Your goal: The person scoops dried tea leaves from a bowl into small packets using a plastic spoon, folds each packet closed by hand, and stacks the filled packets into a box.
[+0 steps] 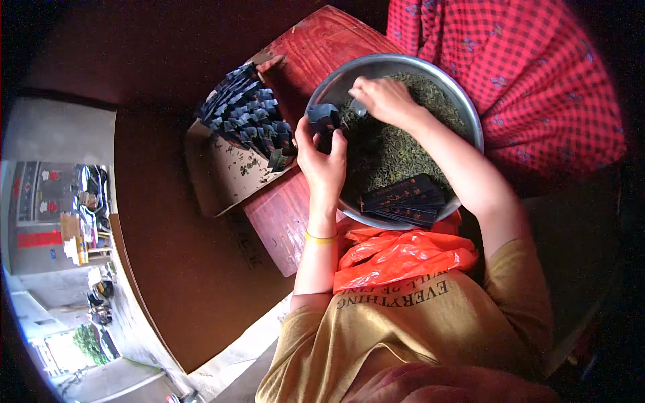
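My left hand point(322, 161) holds a small dark packet point(323, 118) upright, its top towards the basin's left rim. My right hand point(380, 98) is over the metal basin point(477, 121), its fingers closed on a small clear scoop point(358, 108). Dried green tea leaves point(403, 151) fill much of the basin. Several flat black packets with orange print point(403, 199) lie fanned on the leaves at the near side. To the left, many dark packets point(247, 111) stand in rows in a cardboard box point(227, 171), with loose leaves on its bottom.
The basin and box rest by a reddish wooden table point(327, 40). A red plastic bag point(403, 257) lies between my body and the basin. Red checked cloth point(524, 80) hangs beyond the basin. A large brown cardboard sheet point(186, 262) is at the left, with parked motorbikes point(93, 191) farther off.
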Demonstrator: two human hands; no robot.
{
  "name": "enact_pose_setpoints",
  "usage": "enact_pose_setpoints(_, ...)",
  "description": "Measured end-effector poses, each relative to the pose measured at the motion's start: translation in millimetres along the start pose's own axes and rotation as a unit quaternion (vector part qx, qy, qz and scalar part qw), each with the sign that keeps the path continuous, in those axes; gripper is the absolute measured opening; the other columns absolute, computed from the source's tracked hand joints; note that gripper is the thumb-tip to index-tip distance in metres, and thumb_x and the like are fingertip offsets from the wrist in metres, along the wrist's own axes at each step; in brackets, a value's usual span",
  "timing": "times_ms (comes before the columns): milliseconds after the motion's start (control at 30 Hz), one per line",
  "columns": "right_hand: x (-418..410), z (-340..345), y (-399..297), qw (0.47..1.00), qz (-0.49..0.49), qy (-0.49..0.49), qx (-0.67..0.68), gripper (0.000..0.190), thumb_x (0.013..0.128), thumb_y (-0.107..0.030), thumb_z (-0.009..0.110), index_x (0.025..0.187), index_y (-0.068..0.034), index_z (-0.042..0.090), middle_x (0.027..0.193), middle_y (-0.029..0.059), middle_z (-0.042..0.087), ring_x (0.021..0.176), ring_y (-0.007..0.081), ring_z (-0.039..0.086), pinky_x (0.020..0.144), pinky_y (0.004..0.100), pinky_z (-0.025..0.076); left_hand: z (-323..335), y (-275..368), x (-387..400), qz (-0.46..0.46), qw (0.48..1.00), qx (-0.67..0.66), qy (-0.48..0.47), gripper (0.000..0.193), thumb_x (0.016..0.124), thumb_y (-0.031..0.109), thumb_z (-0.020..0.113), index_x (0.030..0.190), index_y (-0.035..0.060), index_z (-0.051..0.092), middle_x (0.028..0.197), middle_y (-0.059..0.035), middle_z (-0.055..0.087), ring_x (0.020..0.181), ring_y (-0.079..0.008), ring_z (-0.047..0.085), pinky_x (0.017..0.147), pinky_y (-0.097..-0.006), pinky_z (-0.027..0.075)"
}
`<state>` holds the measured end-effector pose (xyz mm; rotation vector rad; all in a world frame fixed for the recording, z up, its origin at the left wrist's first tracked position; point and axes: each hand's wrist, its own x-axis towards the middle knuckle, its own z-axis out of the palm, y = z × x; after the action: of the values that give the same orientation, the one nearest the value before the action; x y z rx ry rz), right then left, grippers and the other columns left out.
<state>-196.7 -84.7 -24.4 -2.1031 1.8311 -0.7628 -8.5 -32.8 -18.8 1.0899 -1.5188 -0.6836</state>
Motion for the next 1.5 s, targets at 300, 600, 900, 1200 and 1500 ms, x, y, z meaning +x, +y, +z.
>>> enact_pose_setpoints(300, 8, 17, 4, 0.978, 0.107, -0.080, 0.159, 0.039, 0.094, -0.044, 0.048, 0.097, -0.009, 0.064, 0.093, 0.0135, 0.069, 0.091, 0.0326, 0.066, 0.082, 0.0469, 0.049, 2, -6, -1, -0.020, 1.000, -0.010, -0.003, 0.054, 0.081, 0.004, 0.069, 0.130, -0.0023, 0.046, 0.115, -0.0188, 0.059, 0.100, -0.0261, 0.064, 0.090, -0.0370, 0.051)
enact_pose_setpoints(600, 17, -30, 7, 0.938, 0.083, 0.083, 0.326, 0.030, 0.099, -0.031, 0.053, 0.092, -0.002, 0.060, 0.072, 0.0013, 0.061, 0.061, 0.0071, 0.057, 0.058, 0.0222, 0.049, 1, 4, -1, -0.034, 0.998, 0.025, -0.039, 0.054, 0.080, 0.007, 0.070, 0.127, -0.0032, 0.047, 0.113, -0.0215, 0.061, 0.102, -0.0299, 0.063, 0.090, -0.0371, 0.051)
enact_pose_setpoints(900, -3, -43, -33, 0.937, -0.156, 0.192, 0.247, 0.020, 0.095, -0.020, 0.061, 0.092, 0.000, 0.062, 0.079, 0.0061, 0.066, 0.069, 0.0152, 0.064, 0.064, 0.0283, 0.053, 1, 4, 1, -0.008, 0.996, 0.069, -0.050, 0.053, 0.078, 0.008, 0.070, 0.125, -0.0039, 0.048, 0.111, -0.0230, 0.061, 0.098, -0.0330, 0.064, 0.087, -0.0380, 0.050)
enact_pose_setpoints(1200, -12, -48, -54, 0.920, -0.327, 0.192, 0.101, 0.015, 0.083, -0.016, 0.071, 0.084, -0.004, 0.062, 0.076, 0.0091, 0.065, 0.069, 0.0289, 0.064, 0.059, 0.0379, 0.050, 2, 3, 2, 0.004, 0.995, 0.079, -0.062, 0.055, 0.078, 0.013, 0.072, 0.125, -0.0034, 0.048, 0.112, -0.0257, 0.060, 0.104, -0.0369, 0.061, 0.090, -0.0409, 0.049)
enact_pose_setpoints(1500, -12, -64, -43, 0.912, -0.266, 0.289, 0.115, 0.010, 0.086, -0.011, 0.068, 0.084, -0.003, 0.063, 0.070, 0.0093, 0.064, 0.062, 0.0238, 0.065, 0.056, 0.0338, 0.049, -2, 3, 1, -0.011, 0.995, 0.075, -0.060, 0.056, 0.077, 0.012, 0.075, 0.124, -0.0032, 0.048, 0.110, -0.0243, 0.061, 0.102, -0.0356, 0.062, 0.090, -0.0402, 0.049)
